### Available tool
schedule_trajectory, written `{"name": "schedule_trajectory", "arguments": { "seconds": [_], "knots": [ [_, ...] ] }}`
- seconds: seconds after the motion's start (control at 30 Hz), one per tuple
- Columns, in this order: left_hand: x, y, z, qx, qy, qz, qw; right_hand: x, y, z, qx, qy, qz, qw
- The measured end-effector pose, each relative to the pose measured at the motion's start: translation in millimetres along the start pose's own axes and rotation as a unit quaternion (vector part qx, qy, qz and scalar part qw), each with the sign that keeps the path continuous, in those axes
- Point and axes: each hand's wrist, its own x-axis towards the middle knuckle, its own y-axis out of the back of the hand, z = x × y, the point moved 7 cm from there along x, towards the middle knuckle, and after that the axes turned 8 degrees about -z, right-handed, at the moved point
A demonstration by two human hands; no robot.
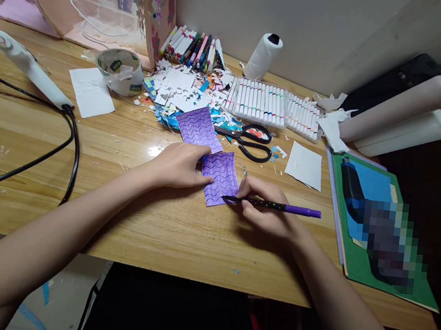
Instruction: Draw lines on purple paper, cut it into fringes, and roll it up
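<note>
My left hand (181, 165) grips the left edge of a purple paper piece (221, 178) covered in dark wavy lines, its thumb lying on the paper. A black-bodied marker with a purple end (279, 206) is pinched in my right hand (267, 207). Its tip meets the lower right part of that paper. Just beyond, a second purple wavy-lined piece (200, 127) rests against the heap of scraps. Black-handled scissors (255, 142) lie behind my right hand, and a white paper square (305, 166) sits farther right.
Paper scraps (181, 87), marker sets (258, 102) and a thread cone (262, 56) line the back. To the left are a tape roll (122, 73) and a white corded tool (29, 69). A green folder (397, 246) and white rolls (403, 110) occupy the right side.
</note>
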Motion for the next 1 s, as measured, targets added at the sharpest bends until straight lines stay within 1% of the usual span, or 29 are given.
{"name": "schedule_trajectory", "arguments": {
  "seconds": [0.17,0.3,0.6,0.83,1.0],
  "knots": [
    [-0.3,0.5,0.5,-0.003,0.002,-0.002,1.000,0.9,7.5,-6.8,-0.018,0.019,0.005,1.000],
    [0.1,0.3,0.7,-0.002,0.003,-0.005,1.000,0.4,11.4,-8.6,-0.017,0.013,0.000,1.000],
    [0.8,-0.3,0.1,-0.001,0.002,-0.007,1.000,-1.1,17.6,1.8,-0.040,-0.021,0.017,0.999],
    [0.0,0.7,1.6,-0.006,-0.006,-0.001,1.000,-2.5,20.7,5.8,-0.034,-0.034,0.016,0.999],
    [-0.1,1.2,2.0,-0.008,-0.003,-0.002,1.000,-3.1,24.2,9.3,-0.029,-0.041,0.029,0.998]
  ]
}}
